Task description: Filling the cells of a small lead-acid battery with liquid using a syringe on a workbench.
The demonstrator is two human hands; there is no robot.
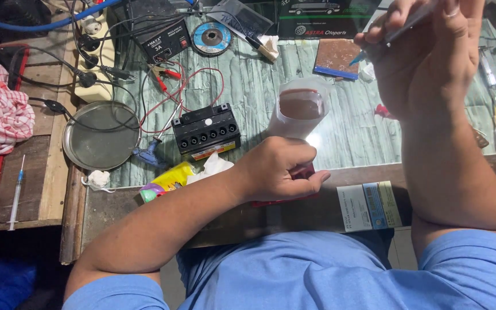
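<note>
Our left hand (279,169) is clenched around a dark red object (302,172) at the counter's (340,132) front edge, just below a clear plastic cup (301,106) of brownish liquid. Our right hand (426,51), raised above the counter, pinches a thin dark tool with a blue tip (368,49) (its far end runs out of view). Left of the cup sits a black battery-like block (206,129), then a round metal plate (101,136).
</note>
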